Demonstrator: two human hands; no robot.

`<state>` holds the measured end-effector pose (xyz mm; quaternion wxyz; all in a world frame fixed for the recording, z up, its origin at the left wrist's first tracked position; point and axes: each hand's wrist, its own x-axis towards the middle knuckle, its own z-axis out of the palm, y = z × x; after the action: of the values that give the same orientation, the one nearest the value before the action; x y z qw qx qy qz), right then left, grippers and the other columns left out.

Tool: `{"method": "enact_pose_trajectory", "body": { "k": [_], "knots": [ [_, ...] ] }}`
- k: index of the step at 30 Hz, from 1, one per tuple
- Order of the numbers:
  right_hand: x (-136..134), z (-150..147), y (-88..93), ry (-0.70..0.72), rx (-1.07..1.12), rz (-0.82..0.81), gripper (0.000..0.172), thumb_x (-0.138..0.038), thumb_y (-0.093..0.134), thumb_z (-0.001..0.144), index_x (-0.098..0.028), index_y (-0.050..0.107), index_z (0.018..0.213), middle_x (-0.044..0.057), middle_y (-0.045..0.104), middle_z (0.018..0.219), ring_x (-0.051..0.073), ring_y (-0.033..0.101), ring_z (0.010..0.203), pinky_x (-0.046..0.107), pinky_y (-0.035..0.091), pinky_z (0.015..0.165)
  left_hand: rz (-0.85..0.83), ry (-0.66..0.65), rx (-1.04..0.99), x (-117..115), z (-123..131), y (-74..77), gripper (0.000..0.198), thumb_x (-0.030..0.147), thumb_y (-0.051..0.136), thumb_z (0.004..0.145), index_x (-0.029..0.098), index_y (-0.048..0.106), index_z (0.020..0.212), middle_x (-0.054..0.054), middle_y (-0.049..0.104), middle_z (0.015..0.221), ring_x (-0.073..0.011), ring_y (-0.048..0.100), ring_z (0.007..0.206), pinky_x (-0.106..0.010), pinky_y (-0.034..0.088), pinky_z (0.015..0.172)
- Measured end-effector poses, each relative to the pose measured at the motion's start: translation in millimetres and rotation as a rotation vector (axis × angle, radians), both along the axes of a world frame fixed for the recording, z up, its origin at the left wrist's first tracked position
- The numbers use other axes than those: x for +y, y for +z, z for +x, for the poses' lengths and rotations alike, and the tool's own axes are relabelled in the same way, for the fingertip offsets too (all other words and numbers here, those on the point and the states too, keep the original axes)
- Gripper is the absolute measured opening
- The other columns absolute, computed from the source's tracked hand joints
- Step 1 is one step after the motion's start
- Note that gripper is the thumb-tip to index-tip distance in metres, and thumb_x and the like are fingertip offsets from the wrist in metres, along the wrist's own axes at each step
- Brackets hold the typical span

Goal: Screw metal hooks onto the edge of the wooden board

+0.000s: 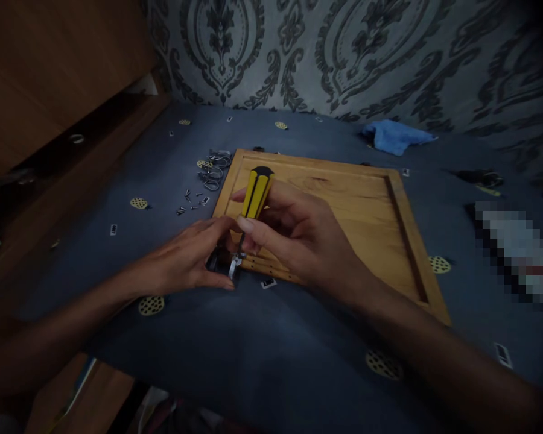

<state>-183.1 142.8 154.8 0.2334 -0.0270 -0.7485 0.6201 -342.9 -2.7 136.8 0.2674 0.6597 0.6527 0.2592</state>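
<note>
A yellow and black screwdriver (257, 194) stands nearly upright in my right hand (294, 229), its handle between thumb and fingers. Its shaft points down at a small metal latch (233, 266) on the near left corner of a wooden panel (344, 208) with a raised frame. My left hand (203, 253) curls around that corner, thumb and fingers on either side of the latch, steadying it. The screwdriver's tip meets the latch, but the exact contact is too small to make out. Small holes run along the panel's near edge.
Several metal latches (212, 175) and loose screws (187, 210) lie left of the panel on the blue patterned cloth (253, 349). A blue rag (396, 137) is near the wall. At right sit a dark object (479, 177) and a blurred-out item (518, 250).
</note>
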Motion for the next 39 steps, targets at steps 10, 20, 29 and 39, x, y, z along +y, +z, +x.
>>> {"method": "enact_pose_trajectory", "body": {
  "k": [10, 20, 29, 39],
  "knots": [
    [1.4, -7.0, 17.0, 0.115, -0.181, 0.016, 0.033, -0.046, 0.076, 0.092, -0.021, 0.058, 0.081, 0.002, 0.069, 0.079, 0.017, 0.067, 0.068, 0.033, 0.058, 0.063, 0.009, 0.004, 0.013, -1.8, -2.7, -5.0, 0.047, 0.051, 0.081, 0.086, 0.023, 0.058, 0.117, -0.006, 0.066, 0.114, -0.0288, 0.065, 0.105, -0.044, 0.057, 0.093],
    [10.2, -0.2, 14.4, 0.128, -0.144, 0.011, 0.023, -0.035, 0.076, 0.093, -0.023, 0.056, 0.091, 0.000, 0.070, 0.086, 0.017, 0.071, 0.076, 0.034, 0.062, 0.069, -0.008, 0.024, 0.001, 0.7, 1.9, 2.4, 0.047, 0.050, 0.082, 0.085, 0.024, 0.056, 0.113, -0.004, 0.067, 0.108, -0.0274, 0.067, 0.100, -0.043, 0.057, 0.089],
    [8.9, 0.5, 12.2, 0.042, -0.075, 0.022, 0.029, -0.038, 0.078, 0.093, -0.021, 0.058, 0.081, 0.001, 0.071, 0.082, 0.017, 0.071, 0.067, 0.031, 0.060, 0.058, -0.035, 0.021, -0.028, -0.2, 0.9, 1.9, 0.049, 0.051, 0.081, 0.086, 0.025, 0.057, 0.119, -0.005, 0.067, 0.114, -0.0294, 0.066, 0.107, -0.043, 0.057, 0.092],
    [10.8, 2.5, 8.2, -0.124, 0.001, 0.124, 0.020, -0.029, 0.077, 0.094, -0.023, 0.062, 0.082, 0.000, 0.071, 0.084, 0.016, 0.069, 0.072, 0.030, 0.061, 0.062, -0.079, 0.045, -0.087, -1.2, 0.3, 0.6, 0.060, 0.048, 0.086, 0.082, 0.026, 0.052, 0.127, -0.004, 0.068, 0.109, -0.0276, 0.067, 0.103, -0.040, 0.055, 0.085]
  ]
}}
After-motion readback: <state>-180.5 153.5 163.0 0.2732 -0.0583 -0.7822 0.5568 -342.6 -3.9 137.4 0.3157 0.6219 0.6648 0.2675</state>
